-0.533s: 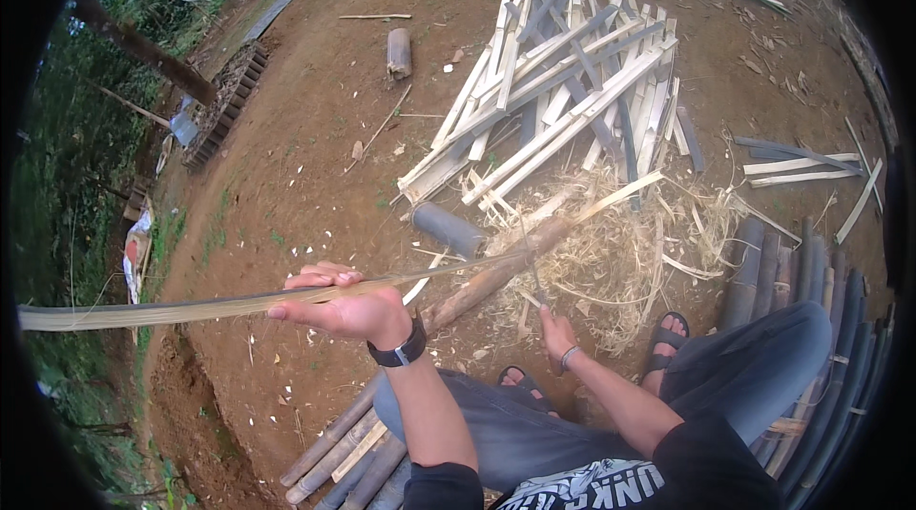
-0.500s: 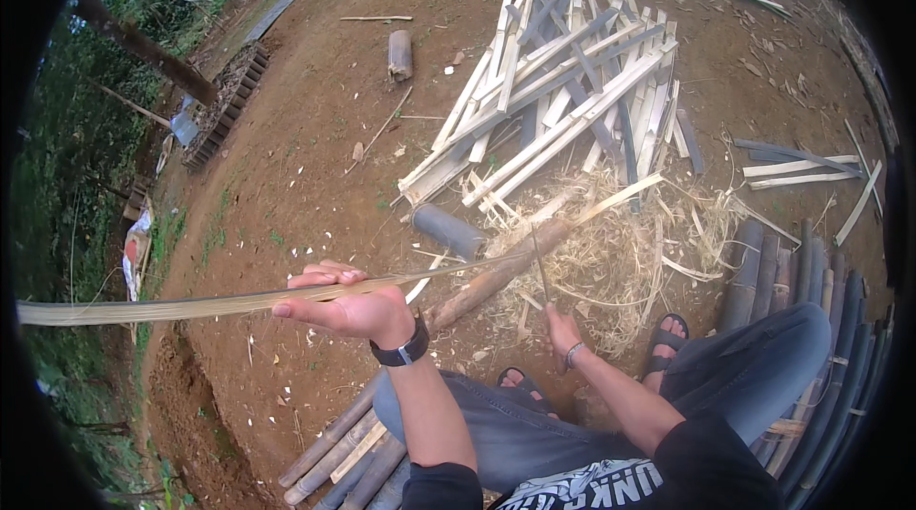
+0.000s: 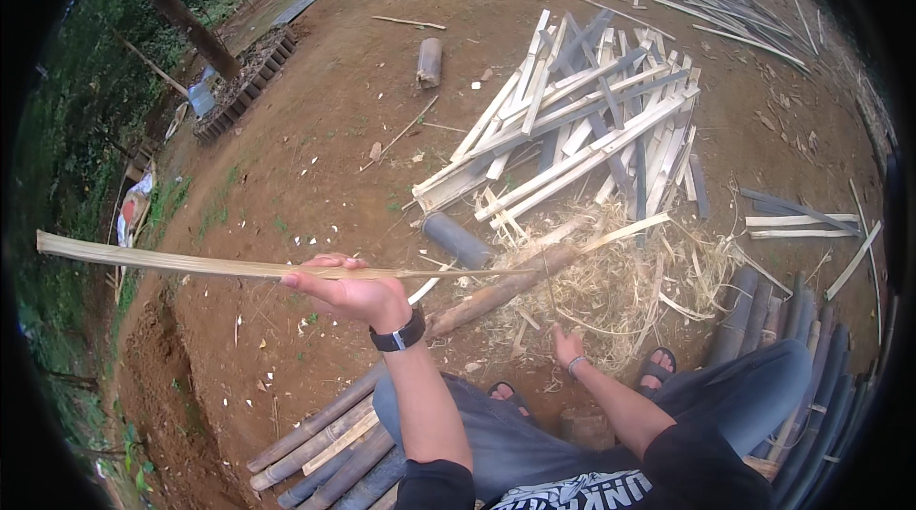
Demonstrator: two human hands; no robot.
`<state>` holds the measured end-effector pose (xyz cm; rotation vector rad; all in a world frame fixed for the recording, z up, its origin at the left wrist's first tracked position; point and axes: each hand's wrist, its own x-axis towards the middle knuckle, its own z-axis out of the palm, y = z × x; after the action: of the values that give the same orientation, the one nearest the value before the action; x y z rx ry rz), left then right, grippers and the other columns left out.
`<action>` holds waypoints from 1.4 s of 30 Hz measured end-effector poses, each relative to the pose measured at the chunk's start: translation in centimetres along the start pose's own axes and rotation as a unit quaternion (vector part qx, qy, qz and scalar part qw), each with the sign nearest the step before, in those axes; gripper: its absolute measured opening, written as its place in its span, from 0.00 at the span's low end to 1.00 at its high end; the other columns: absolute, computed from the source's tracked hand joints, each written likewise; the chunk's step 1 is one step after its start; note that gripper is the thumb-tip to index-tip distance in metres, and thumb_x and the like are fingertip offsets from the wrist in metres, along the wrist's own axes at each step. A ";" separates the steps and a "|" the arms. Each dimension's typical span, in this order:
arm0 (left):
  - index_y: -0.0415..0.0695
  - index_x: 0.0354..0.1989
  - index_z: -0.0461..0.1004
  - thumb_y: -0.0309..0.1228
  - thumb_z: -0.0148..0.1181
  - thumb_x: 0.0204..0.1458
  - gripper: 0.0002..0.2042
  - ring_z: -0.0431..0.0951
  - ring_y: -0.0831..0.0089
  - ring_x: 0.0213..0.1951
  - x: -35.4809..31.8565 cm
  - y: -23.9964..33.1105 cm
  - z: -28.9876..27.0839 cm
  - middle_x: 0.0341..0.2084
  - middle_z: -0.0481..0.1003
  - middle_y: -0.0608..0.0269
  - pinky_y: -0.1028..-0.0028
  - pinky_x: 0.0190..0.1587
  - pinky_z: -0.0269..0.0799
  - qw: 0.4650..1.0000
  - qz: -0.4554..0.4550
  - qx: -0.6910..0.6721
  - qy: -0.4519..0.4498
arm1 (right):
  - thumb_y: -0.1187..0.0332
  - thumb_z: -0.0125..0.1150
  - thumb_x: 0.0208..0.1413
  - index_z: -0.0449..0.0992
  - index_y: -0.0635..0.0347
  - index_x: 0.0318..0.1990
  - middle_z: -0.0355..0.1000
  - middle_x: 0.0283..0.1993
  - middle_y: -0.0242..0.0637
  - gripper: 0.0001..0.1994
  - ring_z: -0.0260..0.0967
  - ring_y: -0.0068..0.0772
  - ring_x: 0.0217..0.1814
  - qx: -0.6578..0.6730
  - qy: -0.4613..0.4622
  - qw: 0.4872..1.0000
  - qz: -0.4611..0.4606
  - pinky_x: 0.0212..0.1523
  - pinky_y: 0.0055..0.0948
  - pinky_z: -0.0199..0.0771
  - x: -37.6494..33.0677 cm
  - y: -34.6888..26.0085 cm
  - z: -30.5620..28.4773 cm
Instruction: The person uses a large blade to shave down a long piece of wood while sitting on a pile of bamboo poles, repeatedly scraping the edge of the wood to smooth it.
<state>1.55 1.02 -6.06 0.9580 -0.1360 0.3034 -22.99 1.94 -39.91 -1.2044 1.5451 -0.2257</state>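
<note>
My left hand (image 3: 358,293) is closed around a long, pale bamboo strip (image 3: 191,262), thumb on the near side. From the hand, the strip's free end reaches far left, while its thin other end runs right to the log. In my right hand (image 3: 568,346) is what looks like a knife (image 3: 551,298), its narrow blade pointing away from me, seen nearly edge-on and hard to make out. The blade stands close to the strip's right end; contact cannot be told. A brown log (image 3: 477,302) lies on the ground just beyond my hands.
Curled bamboo shavings (image 3: 620,281) cover the ground around the log. Beyond lies a heap of split bamboo slats (image 3: 582,119), with a dark bamboo piece (image 3: 456,241) before it. Bamboo poles (image 3: 329,424) lie beneath me on both sides. People crouch far off at the top.
The view has shifted, so the ground things sit lower and further right. The bamboo strip's left end has risen and now shows whole. Both hands keep their holds.
</note>
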 end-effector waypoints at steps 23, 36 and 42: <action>0.44 0.26 0.60 0.61 0.45 0.55 0.27 0.63 0.79 0.19 -0.8 -3.1 -1.3 0.19 0.59 0.67 0.80 0.19 0.59 0.997 -0.001 0.072 0.038 | 0.46 0.42 0.61 0.65 0.63 0.13 0.60 0.10 0.33 0.31 0.58 0.25 0.12 0.106 -0.187 0.965 -0.147 0.16 0.31 0.60 -7.6 -6.0 1.5; 0.49 0.23 0.56 0.63 0.42 0.54 0.27 0.58 0.80 0.19 0.8 0.4 -1.0 0.18 0.56 0.70 0.82 0.22 0.55 0.991 0.082 0.061 0.081 | 0.46 0.45 0.60 0.66 0.67 0.12 0.59 0.09 0.38 0.33 0.60 0.30 0.13 0.162 -0.240 0.939 -0.184 0.20 0.37 0.60 -11.9 -11.3 1.2; 0.48 0.23 0.55 0.63 0.43 0.54 0.28 0.58 0.79 0.21 1.3 -0.4 -1.3 0.19 0.55 0.69 0.80 0.25 0.56 0.990 0.076 0.071 0.097 | 0.43 0.48 0.57 0.64 0.69 0.12 0.56 0.08 0.40 0.34 0.55 0.28 0.14 0.158 -0.228 0.943 -0.182 0.19 0.39 0.59 -9.4 -8.7 3.1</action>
<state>2.87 2.12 -6.82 1.0563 -0.0094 0.5517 -16.76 6.52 -29.19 -1.1752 0.8418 -0.3902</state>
